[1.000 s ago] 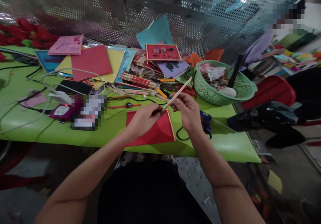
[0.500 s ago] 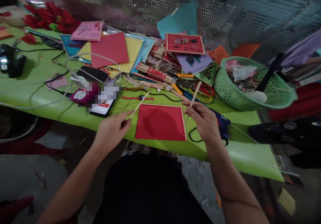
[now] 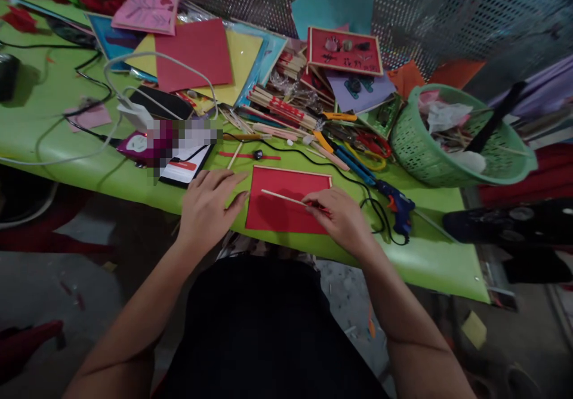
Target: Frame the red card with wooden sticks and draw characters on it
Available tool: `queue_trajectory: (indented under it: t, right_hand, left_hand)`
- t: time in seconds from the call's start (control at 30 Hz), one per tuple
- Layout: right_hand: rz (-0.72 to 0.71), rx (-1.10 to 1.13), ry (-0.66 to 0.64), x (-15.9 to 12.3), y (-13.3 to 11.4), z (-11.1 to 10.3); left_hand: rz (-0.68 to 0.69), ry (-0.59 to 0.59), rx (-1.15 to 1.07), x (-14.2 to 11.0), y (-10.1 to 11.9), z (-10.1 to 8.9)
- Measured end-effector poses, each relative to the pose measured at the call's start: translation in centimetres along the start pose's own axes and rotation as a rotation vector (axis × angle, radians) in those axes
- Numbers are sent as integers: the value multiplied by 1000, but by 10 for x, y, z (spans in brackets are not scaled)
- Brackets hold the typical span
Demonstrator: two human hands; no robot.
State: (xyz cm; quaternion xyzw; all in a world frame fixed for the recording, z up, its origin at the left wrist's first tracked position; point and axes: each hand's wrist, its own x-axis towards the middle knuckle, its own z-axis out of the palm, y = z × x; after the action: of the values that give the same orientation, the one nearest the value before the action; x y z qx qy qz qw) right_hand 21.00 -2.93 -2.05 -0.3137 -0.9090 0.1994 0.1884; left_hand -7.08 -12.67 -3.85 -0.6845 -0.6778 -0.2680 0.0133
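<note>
While the right hand (image 3: 338, 215) pinches one end of a thin wooden stick (image 3: 283, 197) over the red card (image 3: 273, 215) on the green table (image 3: 430, 247), the left hand (image 3: 209, 208) hovers or rests — I cannot tell which — empty and loosely open beside the card.

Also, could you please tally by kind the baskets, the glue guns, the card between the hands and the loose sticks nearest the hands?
Thin pale wooden sticks: 2 (held stick in right hand, lying stick beyond left hand)
Red rectangular card: 1
Blue plastic glue gun: 1
Green perforated plastic basket: 1
Total: 5
</note>
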Motion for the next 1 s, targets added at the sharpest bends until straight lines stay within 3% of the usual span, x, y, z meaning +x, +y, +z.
queue_trajectory:
  t: [0.2,0.43,0.5,0.7,0.87,1.0]
  right_hand:
    - [-61,-35,-54,-4,-7,9]
    - [-49,-10,-91,-10,-10,18]
    - [-21,26,-52,-16,-6,13]
    - [224,37,275,-52,15,-18]
    - [270,49,312,-77,24,-18]
    - [271,80,295,-82,26,-11]
  left_hand:
    - [140,-114,-143,-8,19,8]
    - [127,-148,-160,-17,20,14]
    - [138,-138,-151,-19,18,15]
    - [200,-94,-125,-25,10,18]
    - [296,13,-132,-26,6,23]
    - [286,6,-127,-26,7,26]
